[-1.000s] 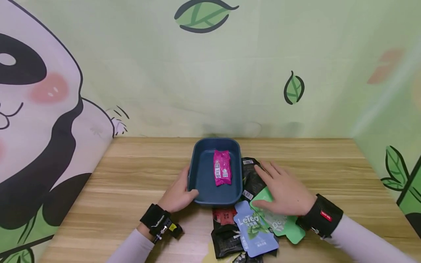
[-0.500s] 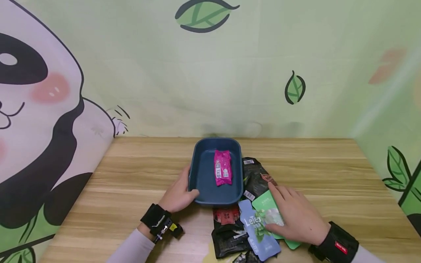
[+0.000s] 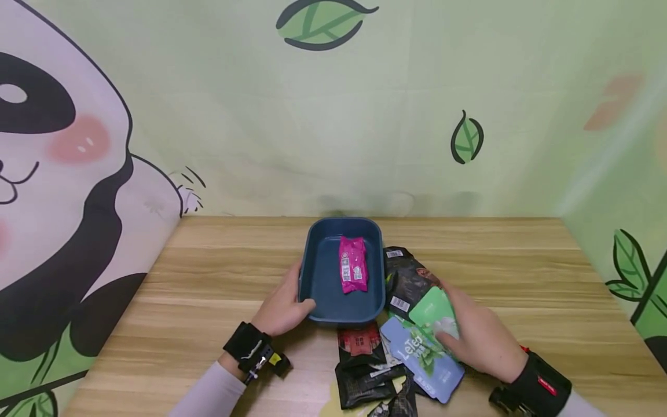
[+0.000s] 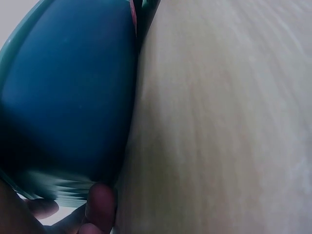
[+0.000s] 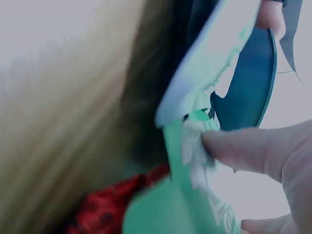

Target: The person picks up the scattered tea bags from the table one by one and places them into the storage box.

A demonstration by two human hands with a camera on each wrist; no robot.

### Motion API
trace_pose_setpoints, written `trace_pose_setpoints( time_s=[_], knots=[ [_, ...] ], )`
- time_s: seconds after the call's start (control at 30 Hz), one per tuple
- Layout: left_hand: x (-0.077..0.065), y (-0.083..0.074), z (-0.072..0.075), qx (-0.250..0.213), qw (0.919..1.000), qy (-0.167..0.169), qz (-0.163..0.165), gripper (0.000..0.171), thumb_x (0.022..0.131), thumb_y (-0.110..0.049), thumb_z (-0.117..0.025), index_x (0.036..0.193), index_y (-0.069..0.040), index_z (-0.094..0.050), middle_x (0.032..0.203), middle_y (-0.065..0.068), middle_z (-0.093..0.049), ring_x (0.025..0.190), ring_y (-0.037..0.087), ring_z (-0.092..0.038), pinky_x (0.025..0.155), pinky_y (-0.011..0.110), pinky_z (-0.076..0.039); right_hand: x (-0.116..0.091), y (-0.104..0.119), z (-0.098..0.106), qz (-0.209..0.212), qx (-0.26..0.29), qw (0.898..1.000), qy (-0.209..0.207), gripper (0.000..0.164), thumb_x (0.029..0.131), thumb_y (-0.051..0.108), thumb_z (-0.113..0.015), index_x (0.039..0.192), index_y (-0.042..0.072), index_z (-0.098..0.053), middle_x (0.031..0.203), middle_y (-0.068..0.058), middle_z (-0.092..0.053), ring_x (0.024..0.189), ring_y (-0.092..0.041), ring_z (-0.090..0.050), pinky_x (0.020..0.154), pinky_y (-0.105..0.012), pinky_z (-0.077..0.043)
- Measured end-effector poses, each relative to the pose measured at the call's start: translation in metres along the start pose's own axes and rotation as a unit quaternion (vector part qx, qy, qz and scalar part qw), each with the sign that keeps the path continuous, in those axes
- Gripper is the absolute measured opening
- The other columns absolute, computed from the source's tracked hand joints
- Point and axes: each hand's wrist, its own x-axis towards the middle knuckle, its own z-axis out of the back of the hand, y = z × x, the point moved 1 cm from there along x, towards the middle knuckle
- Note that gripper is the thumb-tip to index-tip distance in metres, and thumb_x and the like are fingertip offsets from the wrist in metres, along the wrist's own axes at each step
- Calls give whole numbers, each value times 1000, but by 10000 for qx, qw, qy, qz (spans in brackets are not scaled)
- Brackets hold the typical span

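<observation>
My left hand (image 3: 281, 303) grips the near left side of a dark blue rectangular tray (image 3: 324, 310), thumb over the rim. A small pink wrapped packet (image 3: 353, 264) lies in the tray. In the left wrist view, fingertips (image 4: 101, 207) rest against the outer wall of the tray (image 4: 68, 87). To the right of it, my right hand (image 3: 482, 333) pinches a green packet (image 3: 431, 307), thumb on its front; the other fingers are mostly hidden in the head view. A light blue packet (image 3: 424, 370) lettered "LeTeo" overlaps the green one's lower part.
Black packets lie about the tray: one with a barcode label (image 3: 406, 278) at its right side, one with a red patch (image 3: 359, 344) in front, and another black one (image 3: 359, 388) nearer. The wooden table (image 3: 224, 260) runs back to a printed leaf-and-panda backdrop (image 3: 365, 116).
My right hand has moved back from over the black packet and taken hold of the green packet. The light blue packet has turned and shifted right. My left hand and the tray stay put.
</observation>
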Motion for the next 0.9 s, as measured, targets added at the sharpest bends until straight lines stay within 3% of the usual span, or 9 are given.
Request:
trace_pose_setpoints(
  time_s=[0.2,0.33,0.47,0.7,0.9],
  knots=[
    [0,0,0,-26,10000,-2,-43,88,90,-23,-64,165,-18,-17,167,7,-33,144,29,-45,117,60,-37,9,-3,10,-210,4,9995,-233,75,80,16,-88,138,-10,-49,126,-27,-63,107,-40,-68,87,-59,-57],
    [0,0,0,-9,10000,-22,-70,89,90,-24,-64,165,-18,-17,166,7,-34,144,28,-46,117,59,-38,17,-5,20,-275,89,9994,-201,61,85,14,-81,134,-8,-51,101,-17,-68,80,-26,-68,65,-43,-58],
    [1,1,0,11,9999,-49,-102,90,89,-24,-66,165,-19,-18,166,6,-35,143,27,-46,117,57,-38,26,-6,31,-304,224,9992,-94,53,92,15,-74,134,-8,-52,83,-7,-66,63,-13,-57,52,-29,-46],
    [1,1,0,17,9999,-55,-91,89,88,-24,-66,164,-18,-19,165,6,-36,140,27,-48,115,56,-41,51,3,43,26,380,9988,-293,44,95,17,-72,130,-4,-56,78,-3,-62,61,-12,-53,53,-29,-44],
    [0,-1,2,26,9999,-38,-142,89,88,-23,-65,164,-14,-20,164,9,-37,142,28,-47,116,56,-40,81,27,41,250,893,9955,-210,45,96,17,-72,135,0,-57,93,-8,-68,75,-17,-60,64,-34,-50]
  ],
)
